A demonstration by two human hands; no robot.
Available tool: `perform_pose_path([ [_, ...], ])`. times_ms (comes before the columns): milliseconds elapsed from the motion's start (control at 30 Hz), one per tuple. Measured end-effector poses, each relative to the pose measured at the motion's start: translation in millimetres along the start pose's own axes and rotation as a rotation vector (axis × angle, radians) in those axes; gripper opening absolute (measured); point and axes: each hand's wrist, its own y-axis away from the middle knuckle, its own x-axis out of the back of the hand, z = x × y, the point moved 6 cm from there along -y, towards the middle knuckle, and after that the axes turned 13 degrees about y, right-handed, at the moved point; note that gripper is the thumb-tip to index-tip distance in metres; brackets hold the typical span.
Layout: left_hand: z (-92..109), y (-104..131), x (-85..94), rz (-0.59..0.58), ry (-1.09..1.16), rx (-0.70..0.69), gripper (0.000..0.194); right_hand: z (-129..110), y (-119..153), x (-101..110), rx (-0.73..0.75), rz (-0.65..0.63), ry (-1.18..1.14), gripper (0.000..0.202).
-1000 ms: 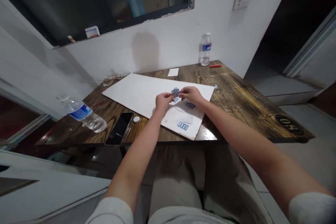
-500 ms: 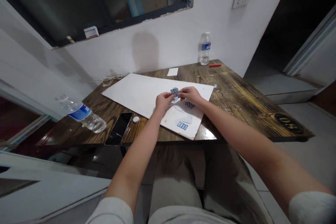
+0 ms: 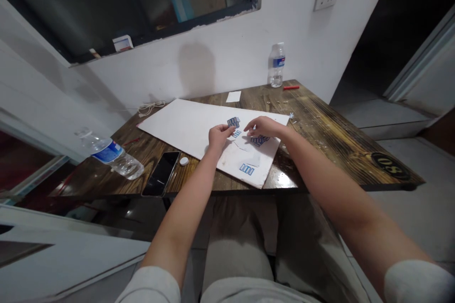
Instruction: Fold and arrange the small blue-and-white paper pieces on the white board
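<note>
Over the white board [image 3: 192,120], my left hand [image 3: 218,137] pinches a small paper cutout [image 3: 233,122] with dark, blue-edged bars between thumb and fingers. My right hand [image 3: 266,127] holds nothing; its fingers are curved and apart, just above a pile of overlapping dark-blue barred cutouts [image 3: 260,140] that it partly covers. Below the held piece lies a lighter blue barred cutout [image 3: 236,134]. Another blue barred cutout [image 3: 246,169] lies flat near the board's front corner, beside a plain white paper piece [image 3: 253,159].
A dark wooden table [image 3: 334,151] bears the board. On the left are a lying water bottle [image 3: 112,151], a phone [image 3: 161,173], a white cap [image 3: 184,161] and a cable [image 3: 151,107]. Toward the wall are an upright bottle [image 3: 277,66], a red pen-like stick [image 3: 291,87] and white paper [image 3: 233,96].
My right hand has let go of the held cutout and moved right toward the pile, its fingers parting. The cutout stays in my left hand, now tilted and slightly left.
</note>
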Motion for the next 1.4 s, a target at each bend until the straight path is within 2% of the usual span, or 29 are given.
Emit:
perform_pose_path([
  [133,0.8,1.3,0.3,0.003,0.032,0.018,0.027,9.6,3.3,5.0,0.122,-0.100,0.127,0.032],
  [333,-0.7,0.8,0.5,0.005,0.028,0.015,0.031,9.9,1.6,-2.3,0.178,-0.117,0.193,0.029],
  [533,-3.6,-1.0,0.0,-0.005,0.040,0.020,0.031,7.2,1.3,-3.2,0.133,-0.133,0.165,0.027],
  [900,-3.0,0.3,-0.3,-0.015,0.030,0.025,0.032,2.4,5.6,1.6,0.009,-0.120,0.163,0.010],
  [1033,-1.6,1.7,-1.6,-0.024,0.018,0.025,0.033,-2.1,6.3,4.5,0.026,-0.123,0.170,0.012],
  [1233,-1.9,1.5,-1.3,-0.006,0.039,0.033,0.028,-7.3,7.8,10.5,0.041,-0.045,0.169,0.012],
  [1400,-2.7,0.9,-1.4,-0.002,0.049,0.040,0.023,-11.4,8.2,7.9,0.043,-0.026,0.145,0.012],
])
